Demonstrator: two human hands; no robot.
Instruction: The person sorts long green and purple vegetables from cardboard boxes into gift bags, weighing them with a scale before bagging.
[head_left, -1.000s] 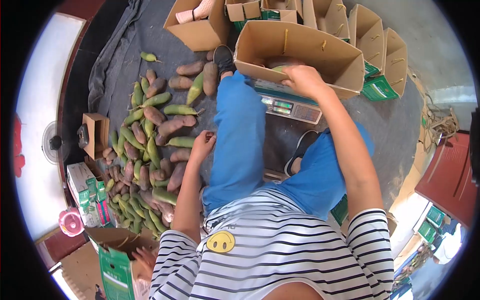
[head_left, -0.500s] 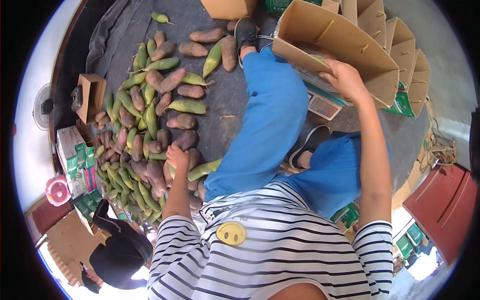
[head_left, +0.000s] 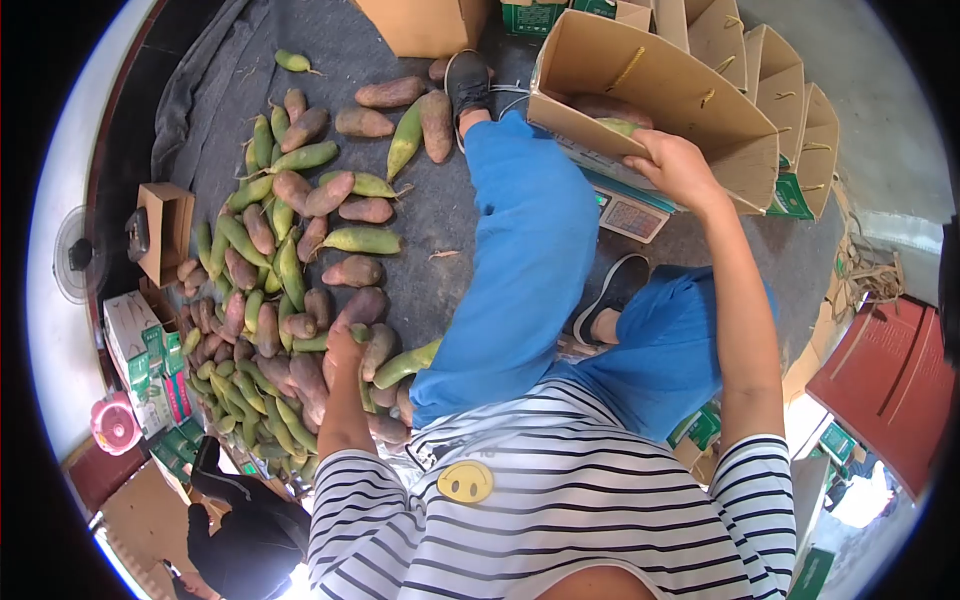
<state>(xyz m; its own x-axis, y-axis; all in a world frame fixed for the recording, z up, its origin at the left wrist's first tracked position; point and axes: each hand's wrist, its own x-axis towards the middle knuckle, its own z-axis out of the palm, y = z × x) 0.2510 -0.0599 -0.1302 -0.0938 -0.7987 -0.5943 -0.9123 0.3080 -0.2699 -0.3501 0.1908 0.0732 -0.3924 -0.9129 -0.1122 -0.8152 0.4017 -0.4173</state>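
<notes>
Clamped on the near rim of a tan cardboard box (head_left: 665, 85) at the upper right, the right hand (head_left: 672, 165) is seen; at the left hand (head_left: 345, 350), left of centre, a reddish-brown root (head_left: 363, 305) is met by the fingertips, though whether it is gripped cannot be told. Its oblong form is covered in dull, earthy skin. Smooth, tapering green radishes (head_left: 362, 240) are strewn nearby. Through the box's flat wall, twisted yellow cord (head_left: 627, 70) is threaded.

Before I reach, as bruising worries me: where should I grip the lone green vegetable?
Probably round the thick middle of the green vegetable, from above: it lies flat on the dark mat, clear of the pile, its tail too thin.
</notes>
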